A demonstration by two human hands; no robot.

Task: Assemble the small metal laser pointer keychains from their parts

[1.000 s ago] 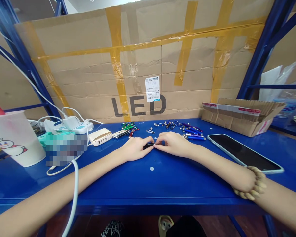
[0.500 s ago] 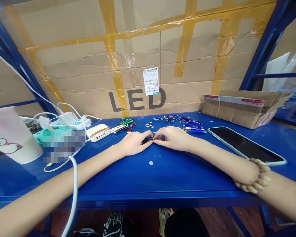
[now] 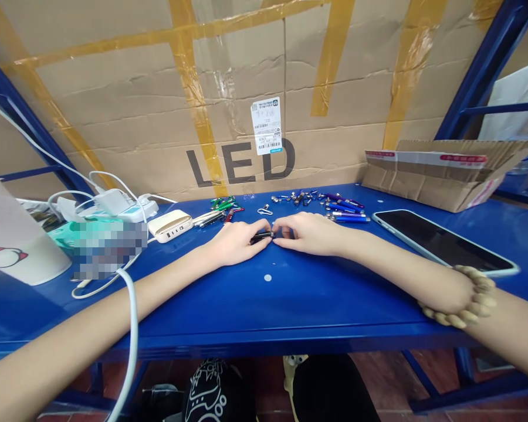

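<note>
My left hand (image 3: pixel 235 243) is closed in a pinch around a small black pen-like tube (image 3: pixel 260 237) with a shiny end. From the other side, the fingertips of my right hand (image 3: pixel 308 234) pinch at that shiny end; a gap shows between its thumb and fingers further back. Both hands rest low over the blue table (image 3: pixel 229 305). Just beyond them lies a silver clip (image 3: pixel 264 210). Blue pen-like tubes (image 3: pixel 345 211) are piled past my right hand, and small blue and metal pieces (image 3: pixel 297 198) lie to their left. Green pieces (image 3: pixel 223 203) and silver tubes (image 3: pixel 209 218) lie beyond my left hand.
A white power bank (image 3: pixel 171 227), a white power strip (image 3: pixel 134 208) with cables and a paper cup (image 3: pixel 17 234) stand on the left. To the right are a phone (image 3: pixel 444 243) and an open cardboard box (image 3: pixel 435 176). A big carton (image 3: pixel 334 140) walls off the back.
The view has tilted slightly down, so everything sits a little higher. My hands stay together at the black tube, with the right fingertips slightly shifted at its shiny end.
</note>
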